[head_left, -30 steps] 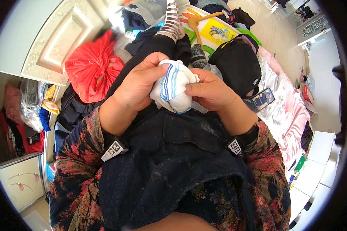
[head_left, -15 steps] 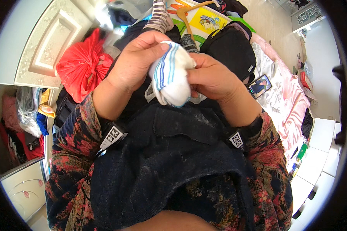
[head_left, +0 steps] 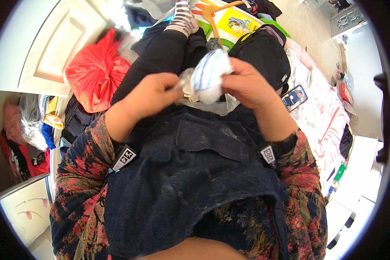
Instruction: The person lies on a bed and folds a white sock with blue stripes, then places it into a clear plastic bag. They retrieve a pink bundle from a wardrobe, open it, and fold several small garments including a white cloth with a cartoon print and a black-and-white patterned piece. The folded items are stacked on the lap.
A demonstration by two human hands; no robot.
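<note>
My right hand grips a balled-up white sock with blue stripes, its fingers closed on the right side of it. The sock is smeared by motion and held above my lap. To its left, my left hand is closed, with thumb and fingers pinched at the edge of a pale, see-through plastic bag. More of that bag lies on my lap under the sock, over the dark apron.
My leg, in a striped sock, stretches away ahead. A red tied bag sits at left. Ahead lies an orange hanger. At right are a black backpack, a phone with a lit screen and pink-white bedding.
My left hand has let go of the sock and moved down and left to the plastic bag. My right hand has shifted the sock a little to the right.
</note>
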